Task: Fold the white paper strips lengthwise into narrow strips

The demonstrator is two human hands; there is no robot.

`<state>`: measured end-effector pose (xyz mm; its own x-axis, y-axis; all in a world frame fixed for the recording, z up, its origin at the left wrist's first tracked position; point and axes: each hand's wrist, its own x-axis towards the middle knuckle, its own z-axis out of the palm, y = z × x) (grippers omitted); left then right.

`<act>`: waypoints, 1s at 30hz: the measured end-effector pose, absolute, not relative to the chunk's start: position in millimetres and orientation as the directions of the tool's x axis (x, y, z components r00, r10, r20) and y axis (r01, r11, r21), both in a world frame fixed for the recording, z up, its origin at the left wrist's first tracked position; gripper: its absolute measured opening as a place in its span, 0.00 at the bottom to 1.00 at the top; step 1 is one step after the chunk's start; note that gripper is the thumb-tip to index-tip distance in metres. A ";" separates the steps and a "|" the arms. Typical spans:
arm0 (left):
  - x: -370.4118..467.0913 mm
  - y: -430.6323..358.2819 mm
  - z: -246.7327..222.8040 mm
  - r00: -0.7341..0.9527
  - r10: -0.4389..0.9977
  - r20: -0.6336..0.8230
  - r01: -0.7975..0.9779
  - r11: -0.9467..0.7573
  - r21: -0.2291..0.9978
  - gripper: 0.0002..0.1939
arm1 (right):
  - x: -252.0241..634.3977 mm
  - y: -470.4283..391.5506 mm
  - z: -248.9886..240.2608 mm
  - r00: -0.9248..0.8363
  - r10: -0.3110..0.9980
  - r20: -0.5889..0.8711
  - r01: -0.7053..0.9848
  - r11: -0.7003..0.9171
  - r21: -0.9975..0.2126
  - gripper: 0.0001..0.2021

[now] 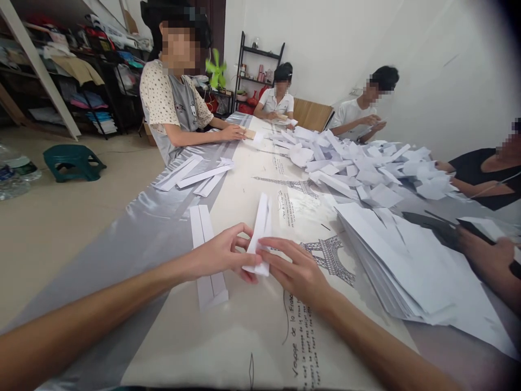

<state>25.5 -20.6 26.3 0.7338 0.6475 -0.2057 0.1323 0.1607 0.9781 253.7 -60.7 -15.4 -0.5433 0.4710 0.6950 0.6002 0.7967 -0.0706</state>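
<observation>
A narrow folded strip of white paper (261, 217) is held up over the table between both my hands. My left hand (228, 251) grips its near end from the left, thumb in front and fingers behind. From the right, my right hand (295, 269) pinches the same end, its fingertips on the paper's edge. Beside my left wrist lie flat folded paper strips (200, 222), partly hidden under my forearm. Several more folded strips (203, 175) rest farther off on the left side of the table.
A stack of white sheets (391, 260) lies at the right, near a person's hand (488, 260) holding something dark. Beyond it spreads a heap of folded papers (358, 160). Other people sit around the printed tablecloth (244, 336). A green stool (74, 163) stands on the floor.
</observation>
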 end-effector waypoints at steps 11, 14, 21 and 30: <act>-6.9 7.0 -2.4 0.475 0.865 0.162 0.880 -0.468 -0.077 0.18 | 260.3 -60.3 -17.4 -0.742 0.498 0.450 0.455 0.866 -0.208 0.15; -3.3 10.8 -23.2 0.529 0.810 0.255 0.842 -0.538 -0.038 0.23 | 256.0 -65.0 -11.6 -0.782 0.436 0.445 0.400 0.899 -0.178 0.13; 11.6 13.6 -24.1 0.598 0.745 0.297 0.765 -0.640 0.065 0.25 | 244.6 -78.8 -7.8 -0.820 0.323 0.473 0.305 0.945 -0.117 0.08; 10.8 19.3 -28.1 0.612 0.746 0.264 0.765 -0.643 0.045 0.28 | 240.9 -79.7 -10.4 -0.846 0.330 0.418 0.318 0.943 -0.101 0.10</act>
<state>10.8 19.3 -28.1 0.6117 0.7457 0.2640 0.7645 -0.6430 0.0449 240.9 -79.7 -10.4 -0.8462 0.3299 0.4183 0.3178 0.9428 -0.1007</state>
